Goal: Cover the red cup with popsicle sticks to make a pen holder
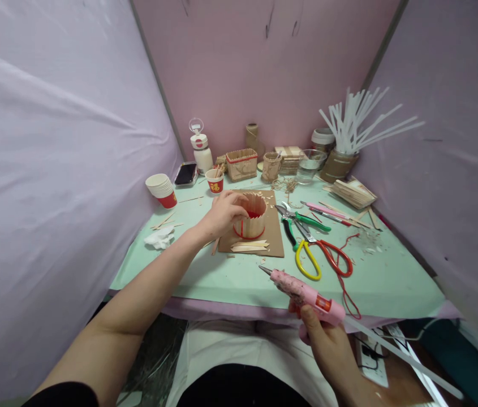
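Note:
My left hand (228, 213) is at the left rim of a round basket made of upright wooden strips (256, 227), its fingers curled over the edge. A red band runs round the basket's foot, and red shows inside it. Under it lies a brown cardboard sheet (275, 240), with loose pointed wooden strips (249, 246) just in front of the basket. My right hand (321, 339) is closed round the handle of a pink hot glue gun (306, 294) over the table's front edge. The gun's metal nozzle points up and left, and a long white glue stick (400, 353) trails from its back.
Right of the cardboard lie green-handled pruners (313, 221), scissors with yellow and red handles (309, 263) and red cord (351, 299). Paper cups (160, 189) and crumpled tissue (160, 238) are at left. Behind stand a small box basket (242, 165), a glass bowl (309, 169) and glue sticks (351, 121).

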`<state>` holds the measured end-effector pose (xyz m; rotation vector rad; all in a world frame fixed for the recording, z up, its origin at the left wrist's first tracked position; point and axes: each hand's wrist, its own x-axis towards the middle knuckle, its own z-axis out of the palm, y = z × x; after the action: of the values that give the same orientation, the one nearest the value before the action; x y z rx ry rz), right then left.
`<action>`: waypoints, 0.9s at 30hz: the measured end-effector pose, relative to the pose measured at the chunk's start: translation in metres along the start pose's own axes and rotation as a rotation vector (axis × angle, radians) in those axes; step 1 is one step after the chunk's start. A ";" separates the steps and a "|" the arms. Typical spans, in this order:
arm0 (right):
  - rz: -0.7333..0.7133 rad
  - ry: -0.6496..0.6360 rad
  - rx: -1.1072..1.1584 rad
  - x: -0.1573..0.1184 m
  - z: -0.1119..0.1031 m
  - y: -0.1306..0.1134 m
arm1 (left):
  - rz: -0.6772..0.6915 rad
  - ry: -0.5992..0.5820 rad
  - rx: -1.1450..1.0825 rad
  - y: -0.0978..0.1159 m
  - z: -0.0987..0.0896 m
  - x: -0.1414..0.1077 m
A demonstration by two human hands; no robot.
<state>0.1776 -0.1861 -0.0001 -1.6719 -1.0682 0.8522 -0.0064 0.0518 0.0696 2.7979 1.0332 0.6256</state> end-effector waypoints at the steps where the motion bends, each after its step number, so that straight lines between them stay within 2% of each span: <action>1: 0.005 0.000 0.000 0.000 0.000 0.000 | -0.001 0.000 0.004 0.000 0.000 0.000; 9: 0.019 0.024 0.033 0.001 0.003 -0.005 | -0.012 0.006 0.047 0.001 0.002 -0.002; 15: 0.024 -0.005 0.023 0.001 0.002 -0.004 | 0.003 0.023 0.057 0.001 0.003 -0.002; 21: 0.084 -0.009 0.059 0.000 0.003 -0.002 | -0.001 0.036 0.057 0.001 0.005 -0.002; 24: 0.113 0.011 0.084 -0.001 0.005 -0.002 | 0.007 0.076 -0.003 -0.001 -0.001 -0.002; 27: 0.078 0.021 0.068 -0.002 0.005 -0.003 | -0.006 0.192 -0.094 -0.004 -0.017 -0.007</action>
<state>0.1721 -0.1854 0.0018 -1.6713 -0.9549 0.9088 -0.0202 0.0496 0.0816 2.6941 1.0134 0.9317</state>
